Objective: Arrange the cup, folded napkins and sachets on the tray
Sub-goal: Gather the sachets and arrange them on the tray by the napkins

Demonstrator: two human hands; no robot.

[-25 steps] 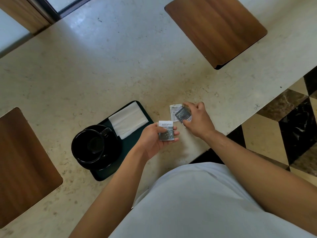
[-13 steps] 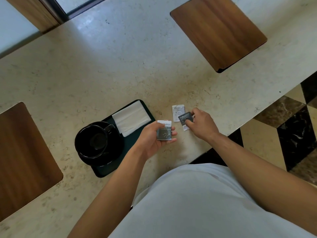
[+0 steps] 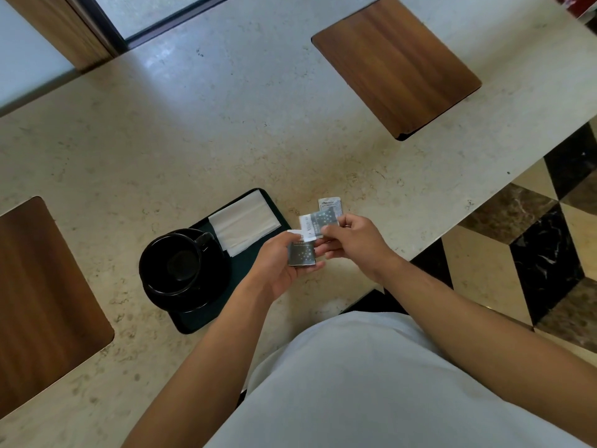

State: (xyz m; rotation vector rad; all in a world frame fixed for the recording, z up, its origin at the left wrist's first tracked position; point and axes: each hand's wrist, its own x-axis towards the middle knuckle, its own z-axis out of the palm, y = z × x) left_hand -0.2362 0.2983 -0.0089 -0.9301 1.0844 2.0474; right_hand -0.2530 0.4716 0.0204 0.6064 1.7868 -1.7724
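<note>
A dark rectangular tray (image 3: 193, 321) lies on the marble counter. On it stand a black cup (image 3: 176, 260) on a black saucer and a folded white napkin (image 3: 244, 226). My left hand (image 3: 281, 266) holds a grey sachet (image 3: 302, 255) just right of the tray. My right hand (image 3: 353, 240) grips a second grey sachet (image 3: 318, 223) and holds it over the first. A third sachet (image 3: 330, 203) lies flat on the counter behind them.
Wooden inlays sit in the counter at the far right (image 3: 395, 63) and at the left (image 3: 42, 295). The counter's front edge (image 3: 478, 218) runs close to my hands, with patterned floor (image 3: 549, 263) beyond it.
My right hand lifted a sachet off the counter and brought it left onto the one in my left hand. The left hand stayed beside the tray.
</note>
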